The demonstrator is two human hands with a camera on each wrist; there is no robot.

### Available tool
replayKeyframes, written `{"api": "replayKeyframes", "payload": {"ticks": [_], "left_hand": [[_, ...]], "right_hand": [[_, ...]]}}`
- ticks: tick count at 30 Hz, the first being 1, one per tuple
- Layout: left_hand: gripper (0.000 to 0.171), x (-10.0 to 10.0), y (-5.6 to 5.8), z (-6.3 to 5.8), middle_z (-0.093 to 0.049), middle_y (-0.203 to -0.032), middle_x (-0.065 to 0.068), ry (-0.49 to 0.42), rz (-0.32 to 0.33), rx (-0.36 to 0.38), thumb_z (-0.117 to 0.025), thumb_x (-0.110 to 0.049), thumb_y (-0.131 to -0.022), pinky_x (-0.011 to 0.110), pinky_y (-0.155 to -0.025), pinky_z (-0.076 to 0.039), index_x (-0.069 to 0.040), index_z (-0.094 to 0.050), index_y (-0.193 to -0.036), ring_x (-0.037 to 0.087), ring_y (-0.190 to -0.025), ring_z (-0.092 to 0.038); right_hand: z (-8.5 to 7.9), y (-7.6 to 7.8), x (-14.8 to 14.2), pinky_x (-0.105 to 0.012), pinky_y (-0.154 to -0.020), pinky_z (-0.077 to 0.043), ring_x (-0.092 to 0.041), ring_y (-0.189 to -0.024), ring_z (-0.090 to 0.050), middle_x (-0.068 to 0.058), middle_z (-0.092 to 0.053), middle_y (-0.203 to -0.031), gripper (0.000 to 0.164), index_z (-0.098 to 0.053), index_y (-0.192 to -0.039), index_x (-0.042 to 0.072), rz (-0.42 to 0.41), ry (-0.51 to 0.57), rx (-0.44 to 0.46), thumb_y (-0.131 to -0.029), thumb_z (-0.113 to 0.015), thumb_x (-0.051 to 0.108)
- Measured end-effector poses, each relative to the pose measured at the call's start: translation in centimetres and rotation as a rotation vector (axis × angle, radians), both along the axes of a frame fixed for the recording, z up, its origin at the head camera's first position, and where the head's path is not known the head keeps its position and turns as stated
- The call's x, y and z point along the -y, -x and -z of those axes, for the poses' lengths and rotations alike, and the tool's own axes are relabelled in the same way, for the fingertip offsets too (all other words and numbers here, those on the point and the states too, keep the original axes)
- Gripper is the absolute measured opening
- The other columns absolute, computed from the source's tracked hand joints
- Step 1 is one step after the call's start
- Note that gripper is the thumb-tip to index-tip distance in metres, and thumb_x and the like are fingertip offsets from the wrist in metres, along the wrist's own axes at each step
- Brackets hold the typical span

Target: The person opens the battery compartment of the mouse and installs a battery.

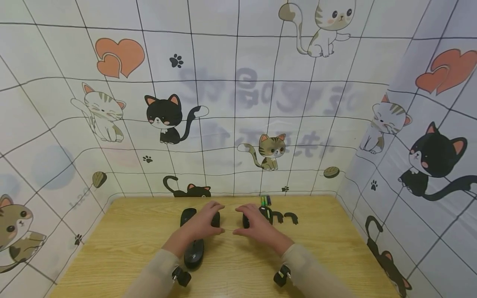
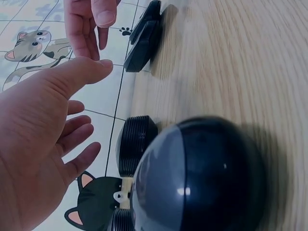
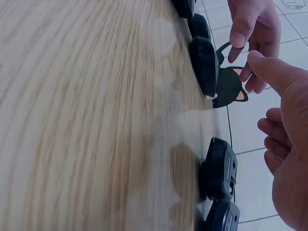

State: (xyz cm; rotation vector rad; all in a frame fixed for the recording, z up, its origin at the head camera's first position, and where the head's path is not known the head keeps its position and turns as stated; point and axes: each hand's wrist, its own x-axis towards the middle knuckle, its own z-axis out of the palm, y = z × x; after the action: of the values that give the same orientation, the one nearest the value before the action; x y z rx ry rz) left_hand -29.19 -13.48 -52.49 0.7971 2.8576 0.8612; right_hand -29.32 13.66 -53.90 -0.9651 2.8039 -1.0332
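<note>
My left hand (image 1: 199, 223) hovers over the left part of the table with its fingers apart, holding nothing. Below it lies a black computer mouse (image 1: 194, 254), its glossy rounded end large in the left wrist view. Two more dark pieces (image 1: 188, 214) sit behind that hand, partly covered; one ribbed black piece (image 2: 137, 144) shows in the left wrist view. Facing it across a gap, my right hand (image 1: 258, 225) is spread and holds nothing. Black pieces (image 1: 266, 212) lie behind the right hand, and two black boxy pieces (image 3: 221, 168) appear in the right wrist view.
Two curved black strips (image 1: 291, 217) lie right of the right hand. Small green and dark cylinders (image 1: 266, 200) lie at the back edge of the wooden table (image 1: 320, 248). A cat-patterned cloth (image 1: 216, 165) rises behind and at both sides.
</note>
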Motion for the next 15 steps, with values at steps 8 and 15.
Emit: {"api": "replayKeyframes", "payload": {"ticks": [8, 15], "left_hand": [[0.08, 1.4, -0.2, 0.2, -0.049, -0.161, 0.017, 0.009, -0.024, -0.013, -0.091, -0.027, -0.094, 0.06, -0.116, -0.051, -0.003, -0.053, -0.16, 0.04, -0.148, -0.051], [0.085, 2.5, 0.4, 0.5, -0.05, -0.161, 0.012, 0.046, -0.062, -0.033, -0.094, -0.032, -0.09, 0.057, -0.117, -0.05, -0.006, -0.054, -0.16, 0.036, -0.149, -0.051]], "right_hand": [[0.1, 0.1, 2.0, -0.058, -0.118, -0.049, -0.031, -0.148, -0.047, -0.011, -0.049, -0.162, 0.076, -0.054, -0.159, 0.007, -0.001, 0.022, 0.06, -0.098, -0.088, 0.036], [0.1, 0.5, 3.7, -0.058, -0.119, -0.047, -0.033, -0.15, -0.046, -0.014, -0.048, -0.163, 0.078, -0.052, -0.16, 0.007, -0.01, 0.015, 0.08, -0.098, -0.088, 0.038]]}}
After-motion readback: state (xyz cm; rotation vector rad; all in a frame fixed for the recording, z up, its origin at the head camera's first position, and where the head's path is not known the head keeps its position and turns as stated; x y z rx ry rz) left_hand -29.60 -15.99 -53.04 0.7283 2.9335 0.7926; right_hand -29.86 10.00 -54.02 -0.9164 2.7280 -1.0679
